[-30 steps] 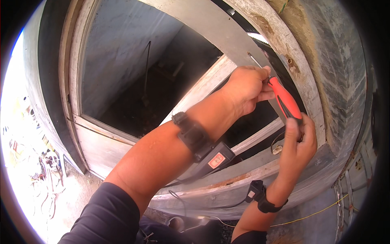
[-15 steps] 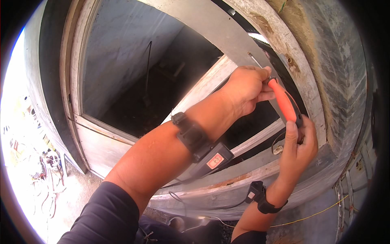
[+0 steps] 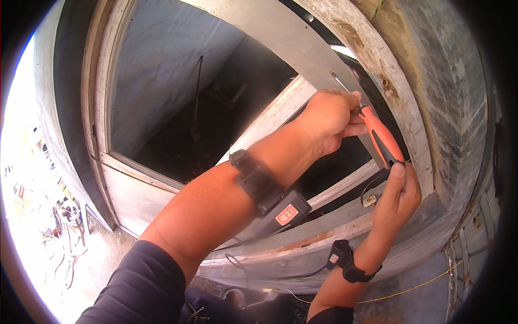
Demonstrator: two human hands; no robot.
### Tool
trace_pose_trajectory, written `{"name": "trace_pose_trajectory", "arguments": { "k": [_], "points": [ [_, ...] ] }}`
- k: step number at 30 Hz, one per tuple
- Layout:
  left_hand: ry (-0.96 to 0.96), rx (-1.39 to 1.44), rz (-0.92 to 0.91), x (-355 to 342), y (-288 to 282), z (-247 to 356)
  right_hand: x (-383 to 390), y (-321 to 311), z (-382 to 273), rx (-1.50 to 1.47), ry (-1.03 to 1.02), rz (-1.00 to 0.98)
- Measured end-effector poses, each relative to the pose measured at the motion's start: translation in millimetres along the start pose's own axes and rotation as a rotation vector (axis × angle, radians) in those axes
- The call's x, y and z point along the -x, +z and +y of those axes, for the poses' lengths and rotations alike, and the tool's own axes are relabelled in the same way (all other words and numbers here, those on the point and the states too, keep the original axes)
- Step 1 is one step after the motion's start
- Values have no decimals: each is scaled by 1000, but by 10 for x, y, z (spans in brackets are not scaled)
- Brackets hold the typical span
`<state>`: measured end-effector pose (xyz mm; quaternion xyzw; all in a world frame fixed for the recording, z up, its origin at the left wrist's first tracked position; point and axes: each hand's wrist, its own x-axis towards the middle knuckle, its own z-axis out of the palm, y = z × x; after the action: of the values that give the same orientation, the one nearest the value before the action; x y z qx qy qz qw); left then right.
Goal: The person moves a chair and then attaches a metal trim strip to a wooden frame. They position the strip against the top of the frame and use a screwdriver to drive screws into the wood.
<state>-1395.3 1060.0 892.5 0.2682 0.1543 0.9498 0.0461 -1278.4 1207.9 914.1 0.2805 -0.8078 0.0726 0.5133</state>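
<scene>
A screwdriver (image 3: 382, 135) with an orange-red and black handle slants up to the left, its tip at a small hole or screw in the grey door stile (image 3: 307, 51). My left hand (image 3: 332, 116) is closed around the shaft just above the handle, its wrist bent over the stile's edge. From below, my right hand (image 3: 402, 189) grips the butt of the handle between thumb and fingers. Whether the tip sits in a screw head is too small to tell.
A worn wooden door frame (image 3: 402, 97) curves along the right, with a marbled wall (image 3: 453, 108) beyond. Through the door's opening shows a dark room with a thin stick (image 3: 198, 92). A yellow wire (image 3: 415, 283) runs low at right; clutter (image 3: 67, 221) lies at far left.
The screwdriver handle has turned, so its black strip now faces me more. My right thumb and fingers have rolled with it, while my left hand stays almost in place.
</scene>
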Motion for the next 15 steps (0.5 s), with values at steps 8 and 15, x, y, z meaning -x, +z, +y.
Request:
{"name": "trace_pose_trajectory", "arguments": {
  "k": [8,15],
  "points": [
    [-41,-12,15,38,-3,61,-48,68,-176,167,-80,119],
    [-11,10,-20,20,-21,42,2,66,46,156,-38,63]
  ]
}}
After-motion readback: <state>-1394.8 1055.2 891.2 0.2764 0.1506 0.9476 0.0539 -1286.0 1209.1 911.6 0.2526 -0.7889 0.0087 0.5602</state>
